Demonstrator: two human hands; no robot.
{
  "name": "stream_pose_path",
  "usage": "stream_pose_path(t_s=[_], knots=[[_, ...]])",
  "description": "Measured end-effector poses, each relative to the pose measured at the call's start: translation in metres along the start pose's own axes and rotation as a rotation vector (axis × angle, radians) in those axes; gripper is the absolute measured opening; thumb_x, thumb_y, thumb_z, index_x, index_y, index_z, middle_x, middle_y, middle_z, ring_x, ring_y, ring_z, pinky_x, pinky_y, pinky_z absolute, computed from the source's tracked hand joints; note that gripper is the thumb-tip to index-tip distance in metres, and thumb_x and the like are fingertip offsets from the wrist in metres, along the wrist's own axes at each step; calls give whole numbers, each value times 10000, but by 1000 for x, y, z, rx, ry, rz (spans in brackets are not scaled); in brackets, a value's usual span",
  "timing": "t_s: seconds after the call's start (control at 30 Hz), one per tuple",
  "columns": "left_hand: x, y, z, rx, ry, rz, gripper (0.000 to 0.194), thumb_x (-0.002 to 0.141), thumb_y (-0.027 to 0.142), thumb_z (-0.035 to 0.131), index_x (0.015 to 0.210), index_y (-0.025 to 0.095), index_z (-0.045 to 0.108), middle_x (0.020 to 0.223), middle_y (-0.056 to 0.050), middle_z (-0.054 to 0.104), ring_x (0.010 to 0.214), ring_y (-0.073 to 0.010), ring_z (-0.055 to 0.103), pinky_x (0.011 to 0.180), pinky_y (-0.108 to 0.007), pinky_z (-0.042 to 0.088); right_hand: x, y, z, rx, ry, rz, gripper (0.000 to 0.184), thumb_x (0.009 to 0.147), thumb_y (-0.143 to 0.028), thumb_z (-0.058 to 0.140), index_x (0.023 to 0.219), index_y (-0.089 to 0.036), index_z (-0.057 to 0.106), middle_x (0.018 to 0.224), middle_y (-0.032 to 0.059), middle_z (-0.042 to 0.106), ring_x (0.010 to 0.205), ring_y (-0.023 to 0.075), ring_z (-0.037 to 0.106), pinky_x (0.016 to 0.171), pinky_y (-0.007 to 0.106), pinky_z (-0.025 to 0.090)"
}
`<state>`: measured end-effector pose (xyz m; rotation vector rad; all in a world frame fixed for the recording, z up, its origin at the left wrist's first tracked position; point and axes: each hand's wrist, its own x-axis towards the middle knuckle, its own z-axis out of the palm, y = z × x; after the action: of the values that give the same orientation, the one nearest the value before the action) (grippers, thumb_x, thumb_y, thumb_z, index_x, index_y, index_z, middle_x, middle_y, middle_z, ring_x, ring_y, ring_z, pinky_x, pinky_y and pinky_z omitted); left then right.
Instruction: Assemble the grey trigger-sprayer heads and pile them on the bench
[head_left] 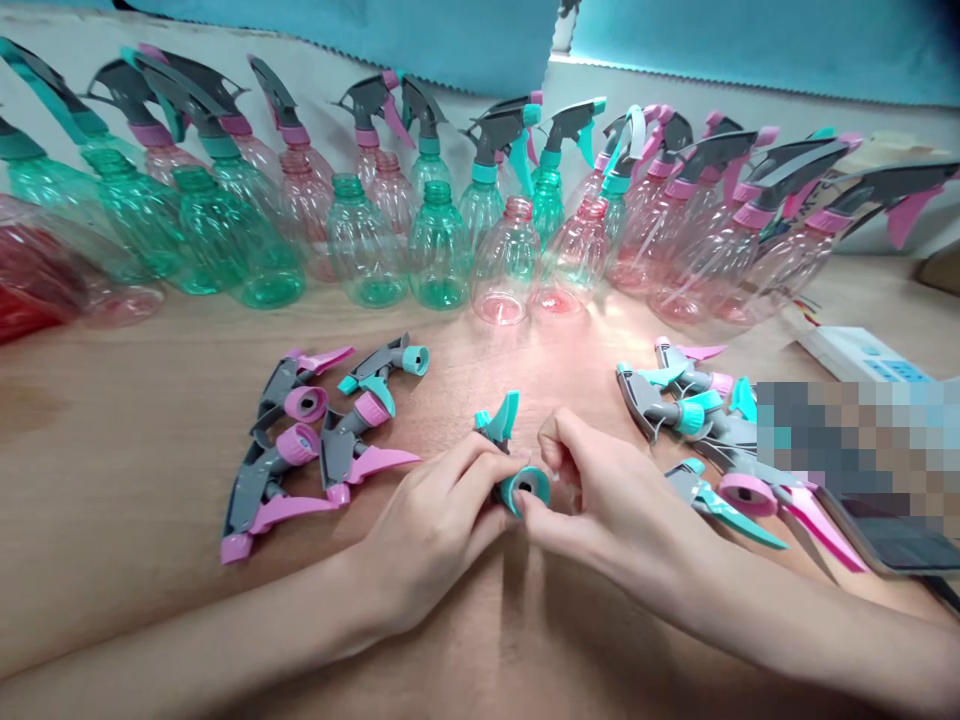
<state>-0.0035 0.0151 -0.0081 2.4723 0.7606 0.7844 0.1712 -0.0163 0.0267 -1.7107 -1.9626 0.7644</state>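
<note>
My left hand (442,510) is closed around a trigger spray head (499,415) with a grey body and teal trigger. The open end of its teal screw collar (538,487) faces up toward me, a dark hole showing inside. At the collar's rim is the thumb of my right hand (592,490). The other fingers of that hand are curled in, and anything in them is too small or hidden to name. Left of my hands lie several loose spray heads (262,490), mostly grey and pink. More loose spray heads (667,400) are piled to the right.
Green bottles (439,250) and pink bottles (506,265) without tops stand across the table, with bottles wearing spray heads (720,220) behind and beside them. A phone (900,535) and a white device (862,352) lie at the right. Blue cloth (375,35) hangs at the back.
</note>
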Motion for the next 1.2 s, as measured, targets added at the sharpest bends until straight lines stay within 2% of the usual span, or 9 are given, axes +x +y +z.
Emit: stream_pose_path(t_s=[0.1, 0.17, 0.27, 0.47, 0.67, 0.83, 0.97, 1.2], knots=[[2, 1, -1, 18, -7, -8, 148, 877, 123, 488, 1015, 160, 526, 917, -43, 560, 811, -169, 571, 691, -286, 489, -2, -4, -4, -40, 68, -74, 186, 727, -218, 537, 821, -218, 377, 764, -5, 509, 706, 160, 499, 579, 296, 377], [3, 3, -1, 41, 4, 18, 159, 878, 129, 485, 1030, 160, 521, 919, -47, 571, 811, -174, 576, 693, -294, 489, -4, -6, -5, 0, 42, -123, 225, 734, -181, 515, 927, -207, 403, 874, 31, 536, 786, 180, 530, 641, 319, 418], [4, 4, 0, 85, 16, 39, 198, 886, 152, 482, 1081, 160, 510, 952, -60, 577, 847, -186, 582, 722, -308, 490, -7, -7, -4, 50, -5, -135, 328, 723, -132, 496, 1033, -196, 409, 920, 54, 553, 843, 204, 562, 694, 349, 451], [2, 4, -1, 112, 18, 41, 145, 894, 186, 484, 1032, 163, 524, 921, -53, 582, 823, -183, 579, 713, -309, 483, -1, -2, -3, 205, -103, -83, 313, 717, -120, 492, 1011, -212, 435, 975, 49, 600, 840, 184, 592, 663, 309, 459], [3, 6, 0, 168, 41, 81, 144, 889, 157, 482, 1029, 153, 516, 933, -63, 592, 817, -190, 563, 709, -318, 457, 1, -7, -6, 101, -111, -52, 290, 736, -136, 484, 1017, -197, 439, 934, 45, 603, 832, 200, 586, 693, 344, 447], [4, 8, 0, 243, 77, 152, 103, 896, 148, 436, 966, 136, 512, 869, -59, 605, 770, -191, 549, 672, -318, 440, -6, -14, -7, -66, -76, -159, 361, 729, -85, 446, 1076, -169, 391, 880, 51, 581, 805, 213, 582, 683, 362, 438], [5, 11, 0, 267, 86, 171, 104, 900, 150, 414, 914, 139, 517, 831, -58, 604, 756, -187, 545, 652, -311, 436, -10, -16, -5, -90, -85, -131, 311, 709, -80, 432, 996, -187, 382, 787, 19, 540, 698, 189, 555, 611, 338, 417], [4, 12, 3, 320, 105, 198, 172, 905, 170, 384, 855, 116, 539, 760, -64, 585, 667, -182, 509, 605, -313, 411, -13, -18, -2, -19, -75, -134, 274, 677, -52, 422, 881, -214, 340, 770, -2, 502, 671, 148, 497, 587, 294, 382]])
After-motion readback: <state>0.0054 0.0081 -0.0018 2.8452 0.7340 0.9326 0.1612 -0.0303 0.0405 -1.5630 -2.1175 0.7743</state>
